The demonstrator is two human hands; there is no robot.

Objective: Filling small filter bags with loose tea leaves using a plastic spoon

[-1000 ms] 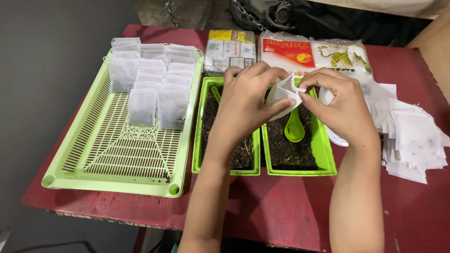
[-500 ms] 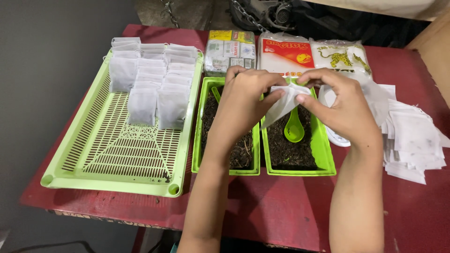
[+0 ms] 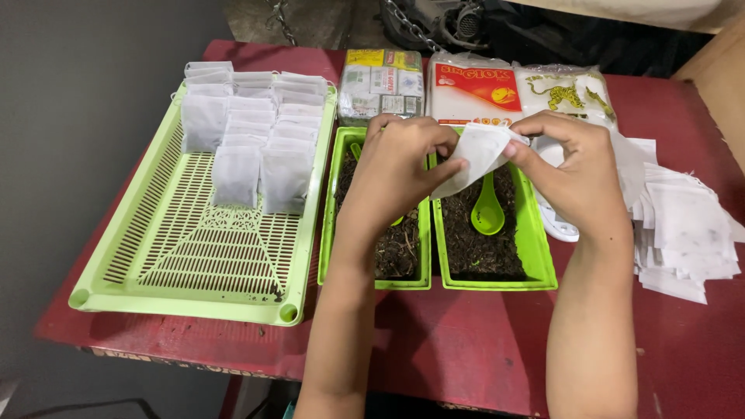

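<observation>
Three packages stood in a row along the far edge of the red table (image 3: 466, 349), just behind the two green tubs. Left one: clear-wrapped bundle (image 3: 382, 84) w/ yellow top strip & small white/green labels inside. Middle: white flat pack (image 3: 472, 91) w/ big red panel & yellow-orange round mark. Right: white plastic bag (image 3: 565, 93) w/ yellow-green animal print, partly hidden by the right hand (image 3: 574, 167). No signs or screens in view.
</observation>
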